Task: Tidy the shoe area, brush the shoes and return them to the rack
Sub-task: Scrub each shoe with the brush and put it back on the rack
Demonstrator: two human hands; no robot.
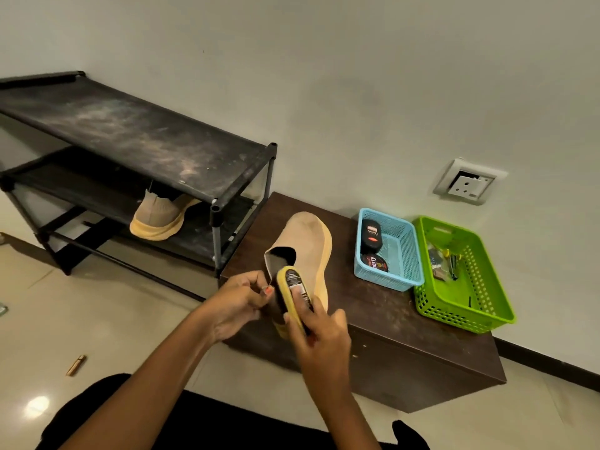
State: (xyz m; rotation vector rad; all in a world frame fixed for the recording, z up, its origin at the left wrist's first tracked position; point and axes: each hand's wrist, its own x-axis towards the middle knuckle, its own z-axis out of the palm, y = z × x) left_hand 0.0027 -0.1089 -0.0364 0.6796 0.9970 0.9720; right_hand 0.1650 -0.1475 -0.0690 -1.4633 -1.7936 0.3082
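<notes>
While both grips (238, 303) (319, 332) clamp shoe (305, 241) and brush (297, 293), blue basket (406, 251) just beside.

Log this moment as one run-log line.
step: brushing | right hand: holds brush on shoe | left hand: steadies shoe heel | shoe: on bench | other shoe: in rack

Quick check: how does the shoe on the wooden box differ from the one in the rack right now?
The shoe on the box lies out in the open, toe toward the wall; the shoe in the rack sits on a lower shelf, toe toward the camera, partly hidden by the top shelf. The left hand holds the box shoe's collar while the right hand presses a brush against it; nothing touches the rack shoe. Both are tan with pale yellow soles.
</notes>
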